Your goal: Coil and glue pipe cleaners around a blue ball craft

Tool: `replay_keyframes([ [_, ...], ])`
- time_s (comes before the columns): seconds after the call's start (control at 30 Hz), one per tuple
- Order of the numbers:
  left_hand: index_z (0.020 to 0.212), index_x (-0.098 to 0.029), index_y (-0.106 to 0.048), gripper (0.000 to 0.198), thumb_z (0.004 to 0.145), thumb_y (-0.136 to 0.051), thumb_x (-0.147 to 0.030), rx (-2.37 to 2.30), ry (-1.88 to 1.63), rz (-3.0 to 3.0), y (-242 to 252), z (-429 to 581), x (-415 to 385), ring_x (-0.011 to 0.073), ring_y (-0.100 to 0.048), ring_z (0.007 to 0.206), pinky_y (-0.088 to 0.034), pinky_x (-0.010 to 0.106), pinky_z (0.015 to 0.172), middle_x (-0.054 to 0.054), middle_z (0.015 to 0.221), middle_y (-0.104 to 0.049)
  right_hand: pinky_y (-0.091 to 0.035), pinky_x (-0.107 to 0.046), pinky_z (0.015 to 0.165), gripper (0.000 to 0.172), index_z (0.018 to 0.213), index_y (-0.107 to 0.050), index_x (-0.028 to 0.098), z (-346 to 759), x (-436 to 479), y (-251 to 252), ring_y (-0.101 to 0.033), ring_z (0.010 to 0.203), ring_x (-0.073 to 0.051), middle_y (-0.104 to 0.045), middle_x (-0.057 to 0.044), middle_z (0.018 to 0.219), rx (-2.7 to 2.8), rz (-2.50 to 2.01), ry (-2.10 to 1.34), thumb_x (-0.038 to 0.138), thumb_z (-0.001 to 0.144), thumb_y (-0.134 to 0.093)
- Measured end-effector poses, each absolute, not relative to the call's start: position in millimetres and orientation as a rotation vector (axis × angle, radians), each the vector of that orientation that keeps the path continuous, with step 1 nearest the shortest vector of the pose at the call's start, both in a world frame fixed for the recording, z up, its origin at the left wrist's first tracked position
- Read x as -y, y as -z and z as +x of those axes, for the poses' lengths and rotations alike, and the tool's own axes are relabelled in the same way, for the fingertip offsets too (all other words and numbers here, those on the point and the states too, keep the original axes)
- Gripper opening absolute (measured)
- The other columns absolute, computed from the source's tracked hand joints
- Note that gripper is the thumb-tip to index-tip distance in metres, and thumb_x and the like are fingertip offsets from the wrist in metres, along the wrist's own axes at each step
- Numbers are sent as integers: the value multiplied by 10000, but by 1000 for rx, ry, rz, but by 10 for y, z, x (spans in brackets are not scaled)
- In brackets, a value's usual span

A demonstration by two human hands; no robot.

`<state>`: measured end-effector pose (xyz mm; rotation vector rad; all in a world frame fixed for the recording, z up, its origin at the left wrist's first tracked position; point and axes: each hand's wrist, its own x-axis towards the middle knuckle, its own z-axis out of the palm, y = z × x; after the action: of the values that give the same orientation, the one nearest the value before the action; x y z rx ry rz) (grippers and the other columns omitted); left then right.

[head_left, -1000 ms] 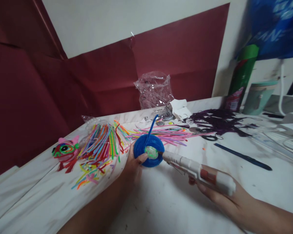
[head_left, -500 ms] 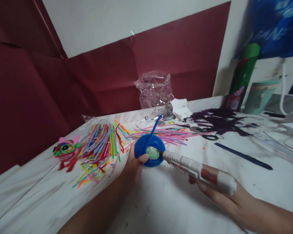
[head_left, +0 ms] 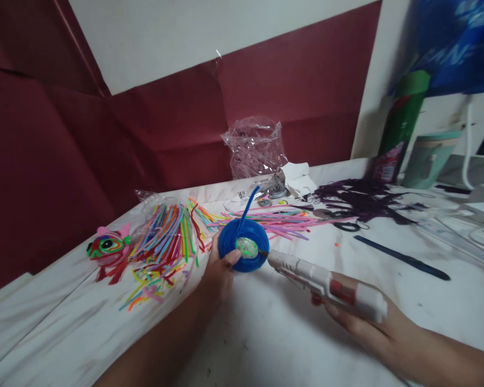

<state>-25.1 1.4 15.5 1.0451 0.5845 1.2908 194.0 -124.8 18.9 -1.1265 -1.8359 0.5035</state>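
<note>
My left hand (head_left: 221,269) grips the near left side of a round coil of blue pipe cleaner (head_left: 258,234), its thumb lying over the front. A clear-looking oval patch with green flecks (head_left: 247,248) shows in the middle of the coil. One loose blue end (head_left: 248,209) sticks up and leans right. In my right hand (head_left: 358,317) is a white glue gun (head_left: 306,274), with fingers wrapped round its handle. The dark nozzle tip points left and is at the coil, by the right edge of the oval patch; whether it touches cannot be made out.
A colourful fish-like figure (head_left: 109,250) stands at left beside bundled pipe cleaners (head_left: 167,231) and short cut pieces (head_left: 155,285). Behind the coil lie pink pipe cleaners (head_left: 286,220) and a clear bag (head_left: 256,148). Scissors (head_left: 347,226), dark purple strands (head_left: 358,201), a dark strip (head_left: 401,258) and a green cup (head_left: 431,161) are at right.
The coil has shifted slightly left and up with my left hand, and its loose end has moved left too. The glue gun has followed a little to the left.
</note>
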Motion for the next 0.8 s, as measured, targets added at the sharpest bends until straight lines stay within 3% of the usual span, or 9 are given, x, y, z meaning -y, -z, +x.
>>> replay_keyframes([
  [0.3, 1343, -220, -402, 893, 552, -808, -304, -551, -1266, 1121, -121, -259, -8, 290, -642, 1000, -510, 389, 813, 109, 1170, -644, -525, -256, 566, 224, 887, -652, 216, 1918, 1257, -140, -645, 736, -195, -686, -63, 802, 1725, -1104, -520, 330, 925, -463],
  [0.6, 1362, -248, -392, 911, 558, -821, -284, -544, -1228, 1106, -79, -259, -12, 312, -630, 1056, -493, 430, 879, 99, 1160, -659, -513, -247, 559, 210, 848, -637, 226, 1908, 1271, -171, -653, 746, -194, -691, -55, 803, 1719, -1105, -512, 335, 918, -472],
  [0.8, 1323, -255, -425, 815, 592, -785, -272, -541, -1300, 1061, -130, -250, -26, 305, -617, 1075, -492, 447, 901, 82, 1157, -645, -505, -266, 577, 235, 862, -648, 214, 1879, 1277, -157, -643, 745, -198, -679, -56, 788, 1711, -1121, -524, 342, 925, -462],
])
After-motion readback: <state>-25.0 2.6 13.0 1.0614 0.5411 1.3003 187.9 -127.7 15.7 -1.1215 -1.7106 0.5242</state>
